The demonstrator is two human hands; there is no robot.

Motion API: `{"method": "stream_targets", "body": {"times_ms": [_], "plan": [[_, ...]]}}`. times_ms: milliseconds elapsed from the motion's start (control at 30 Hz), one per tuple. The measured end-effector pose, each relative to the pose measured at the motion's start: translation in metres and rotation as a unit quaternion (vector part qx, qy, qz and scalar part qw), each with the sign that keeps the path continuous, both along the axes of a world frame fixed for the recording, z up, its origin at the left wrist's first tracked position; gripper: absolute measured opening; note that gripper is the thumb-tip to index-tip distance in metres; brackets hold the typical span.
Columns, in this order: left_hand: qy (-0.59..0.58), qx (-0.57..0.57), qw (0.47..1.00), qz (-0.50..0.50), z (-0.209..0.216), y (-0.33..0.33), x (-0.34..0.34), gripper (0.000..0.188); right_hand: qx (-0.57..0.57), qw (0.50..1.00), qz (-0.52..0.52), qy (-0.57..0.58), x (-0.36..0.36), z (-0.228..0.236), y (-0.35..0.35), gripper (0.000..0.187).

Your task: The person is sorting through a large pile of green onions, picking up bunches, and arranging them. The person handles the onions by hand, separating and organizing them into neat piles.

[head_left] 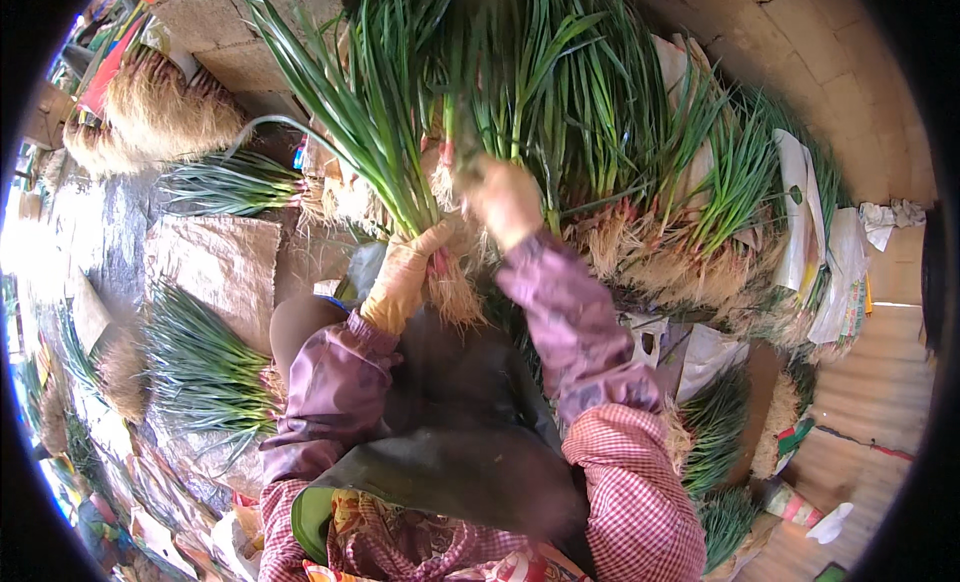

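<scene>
Nearest to me I see my own checked sleeves and a dark apron (450, 452) across my lap. Above it, my left hand (400, 282), in a tan glove, has its grip wrapped tight around a bunch of green onions (385, 142) just above the pale roots, the long leaves fanning up and to the left. My right hand (505, 197), also gloved, is blurred; its grip looks pressed around stalks beside that bunch, though I cannot tell exactly which ones. To my left lies a tied bundle of onions (205, 367) on a brown sack (215, 262). Beyond my hands, a large heap of onions (650, 172) stands roots down. Farthest off, root-end bundles (160, 107) rest near a concrete wall (820, 52).
</scene>
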State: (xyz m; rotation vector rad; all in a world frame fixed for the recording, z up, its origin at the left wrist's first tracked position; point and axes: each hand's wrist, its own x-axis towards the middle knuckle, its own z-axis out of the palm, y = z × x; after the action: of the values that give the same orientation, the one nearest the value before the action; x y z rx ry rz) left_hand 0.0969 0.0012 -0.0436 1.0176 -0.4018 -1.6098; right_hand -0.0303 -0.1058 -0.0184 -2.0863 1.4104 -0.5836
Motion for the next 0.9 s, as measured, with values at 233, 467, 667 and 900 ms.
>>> {"method": "stream_targets", "body": {"times_ms": [233,467,667,900], "plan": [[0.046,-0.037,0.998,-0.003,0.030,0.002,-0.007,0.023,0.447,0.784,-0.052,-0.428,-0.008,-0.001,0.024,0.029],[0.152,-0.038,0.987,0.038,0.030,0.010,-0.008,0.010,-0.138,0.984,-0.076,-0.081,0.011,-0.018,0.041,0.005],[0.122,-0.080,0.988,0.043,0.049,0.025,-0.014,0.015,-0.109,0.985,-0.100,0.088,-0.007,-0.055,0.017,0.018],[0.217,0.033,0.975,0.031,0.040,0.022,-0.015,0.020,0.070,0.989,0.134,0.000,-0.058,-0.052,0.045,0.022]]}}
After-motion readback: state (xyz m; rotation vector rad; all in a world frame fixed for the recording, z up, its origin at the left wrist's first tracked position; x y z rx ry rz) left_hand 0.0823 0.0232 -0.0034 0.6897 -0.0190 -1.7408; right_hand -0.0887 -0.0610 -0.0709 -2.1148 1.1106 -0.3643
